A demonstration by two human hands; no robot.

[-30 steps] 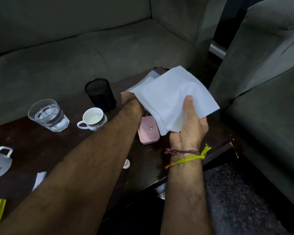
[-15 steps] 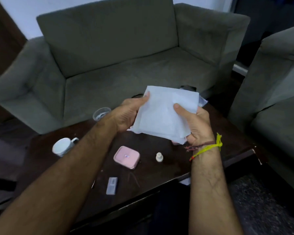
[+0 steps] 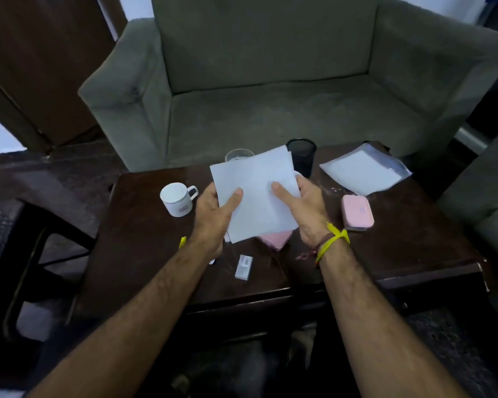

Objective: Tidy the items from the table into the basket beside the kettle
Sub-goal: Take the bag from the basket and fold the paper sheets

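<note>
A stack of white paper sheets (image 3: 255,193) is held above the dark wooden table (image 3: 414,254) by both hands. My left hand (image 3: 213,219) grips its left edge, my right hand (image 3: 305,211) its right edge, thumbs on top. On the table lie a white mug (image 3: 177,199), a pink case (image 3: 357,212), a small white rectangular item (image 3: 243,267), a pink sheet (image 3: 275,238) partly hidden under the paper, and a yellow item (image 3: 182,242) by my left wrist. No basket or kettle shows.
More white sheets under a clear sleeve (image 3: 364,170) lie at the table's far right. A black mesh pen cup (image 3: 302,156) and a water glass (image 3: 238,154) stand behind the held paper. A grey sofa (image 3: 270,96) is beyond, another seat (image 3: 483,196) at right.
The view has pulled back and shifted left. Both hands have carried the paper stack away from the far-right pile toward the table's middle, left hand now gripping its edge.
</note>
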